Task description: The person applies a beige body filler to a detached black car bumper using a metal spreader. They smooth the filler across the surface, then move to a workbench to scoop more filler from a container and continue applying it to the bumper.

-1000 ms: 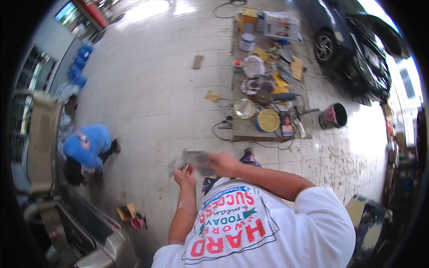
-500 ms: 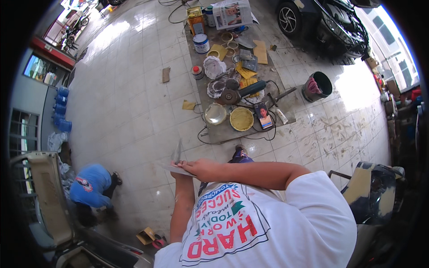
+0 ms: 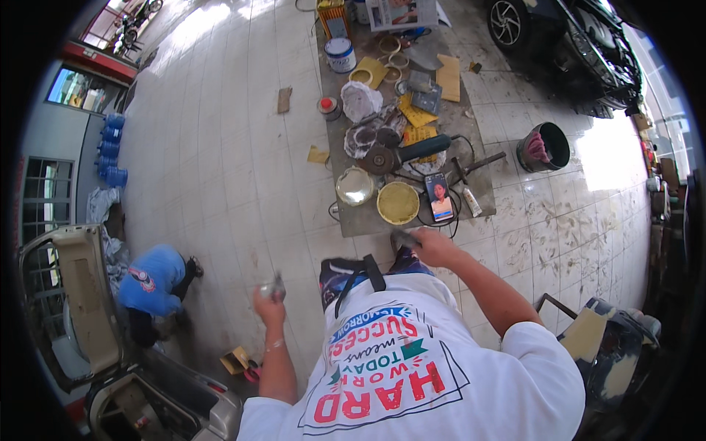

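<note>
My left hand is raised over the floor at the left, its fingers closed on a thin, greyish flat putty spreader, blurred and seen nearly edge-on. My right hand is closed on a dark flat putty spreader by the near edge of a work board. Just beyond it stand a round tin of yellowish putty, a round tin lid and a phone with its screen lit. The two hands are well apart.
An angle grinder, a hammer, a tube, tape rolls and sandpaper crowd the board. A dark bucket stands right. A person in blue crouches left beside a car door. Painted parts stand at right.
My hands were together in front of me with the flat pieces. They have separated: the right moved forward and right toward the putty tin, the left down and to the left.
</note>
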Available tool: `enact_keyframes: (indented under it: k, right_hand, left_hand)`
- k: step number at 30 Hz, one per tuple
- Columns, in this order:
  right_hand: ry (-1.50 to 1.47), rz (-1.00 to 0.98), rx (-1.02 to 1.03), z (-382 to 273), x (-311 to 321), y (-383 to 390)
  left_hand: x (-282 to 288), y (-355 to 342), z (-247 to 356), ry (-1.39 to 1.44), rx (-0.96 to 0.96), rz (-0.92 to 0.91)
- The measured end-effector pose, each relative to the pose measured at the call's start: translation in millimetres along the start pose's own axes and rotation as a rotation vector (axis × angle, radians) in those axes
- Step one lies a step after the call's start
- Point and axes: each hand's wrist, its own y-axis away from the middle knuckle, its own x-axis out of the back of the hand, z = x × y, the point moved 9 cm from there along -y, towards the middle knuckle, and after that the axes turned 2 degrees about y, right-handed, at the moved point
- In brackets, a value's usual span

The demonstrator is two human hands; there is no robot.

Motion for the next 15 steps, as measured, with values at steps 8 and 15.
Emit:
enact_keyframes:
  k: [8,15]
  right_hand:
    - [0.206,-0.059,-0.073,-1.3,25.5,-38.2]
    - [0.564,-0.019,0.181,-10.2,-11.1,-78.0]
  left_hand:
    - [-56.3,2.5,66.4,0.231,0.097,-0.334]
    - [-147.6,-71.2,218.7,0.323,-0.276,-0.773]
